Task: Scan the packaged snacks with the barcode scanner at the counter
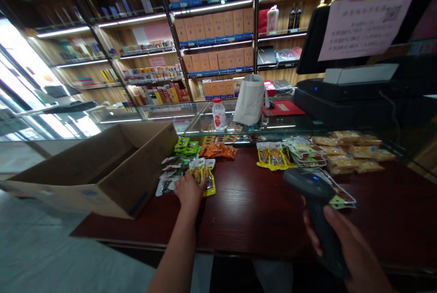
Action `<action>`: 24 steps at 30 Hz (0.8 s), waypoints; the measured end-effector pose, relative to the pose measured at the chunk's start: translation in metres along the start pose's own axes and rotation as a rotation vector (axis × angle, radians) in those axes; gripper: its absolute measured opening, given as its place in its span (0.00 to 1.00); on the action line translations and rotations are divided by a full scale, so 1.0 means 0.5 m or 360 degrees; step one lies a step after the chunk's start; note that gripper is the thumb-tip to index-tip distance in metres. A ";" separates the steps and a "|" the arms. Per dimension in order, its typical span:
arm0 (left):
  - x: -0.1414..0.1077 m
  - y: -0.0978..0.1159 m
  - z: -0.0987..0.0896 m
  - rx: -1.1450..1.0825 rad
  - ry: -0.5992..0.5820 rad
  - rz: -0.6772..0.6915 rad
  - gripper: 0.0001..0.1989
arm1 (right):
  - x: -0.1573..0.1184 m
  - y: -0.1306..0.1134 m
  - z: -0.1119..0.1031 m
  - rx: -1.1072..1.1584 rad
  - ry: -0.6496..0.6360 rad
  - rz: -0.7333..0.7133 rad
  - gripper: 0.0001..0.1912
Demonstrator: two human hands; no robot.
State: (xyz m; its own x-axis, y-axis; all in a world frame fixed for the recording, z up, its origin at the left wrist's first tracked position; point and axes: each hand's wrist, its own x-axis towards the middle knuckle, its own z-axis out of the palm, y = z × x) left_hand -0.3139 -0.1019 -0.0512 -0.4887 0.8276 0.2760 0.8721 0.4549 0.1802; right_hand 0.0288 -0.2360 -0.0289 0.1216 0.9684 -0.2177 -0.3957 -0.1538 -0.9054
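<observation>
My right hand is wrapped round the handle of a black barcode scanner, which shows a small blue light and points left over the counter. My left hand is on yellow-edged snack packets, with fingers and thumb closed about them. Under and beside that hand lie silver-and-dark snack packets. Just behind are green packets and orange packets. More yellow-edged packets lie between my hands, touching a pile of white-and-green packets. One white-and-green packet is partly hidden by the scanner.
A large open cardboard box stands at the left on the dark wooden counter. Wrapped bread-like packs lie at the right. On the glass case stand a red-capped bottle and a white bag. A monitor rises at back right.
</observation>
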 end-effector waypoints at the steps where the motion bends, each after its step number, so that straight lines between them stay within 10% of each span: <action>1: 0.001 -0.001 0.000 -0.0028 -0.0003 -0.0003 0.30 | 0.006 0.005 0.006 0.0007 -0.0014 0.0003 0.23; 11: 0.006 -0.016 0.023 -0.0476 0.0162 0.0146 0.36 | 0.051 0.009 0.090 -0.0074 -0.0148 -0.0025 0.24; 24: 0.027 -0.045 0.033 -0.1081 -0.0146 -0.0070 0.34 | 0.064 -0.009 0.128 -0.0051 -0.0157 -0.0139 0.23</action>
State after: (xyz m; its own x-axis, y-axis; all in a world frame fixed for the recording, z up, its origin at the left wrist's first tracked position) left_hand -0.3399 -0.0954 -0.0671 -0.4931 0.8513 0.1792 0.6287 0.2064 0.7498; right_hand -0.0236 -0.1918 -0.0085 0.0637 0.9927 -0.1021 -0.3580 -0.0728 -0.9309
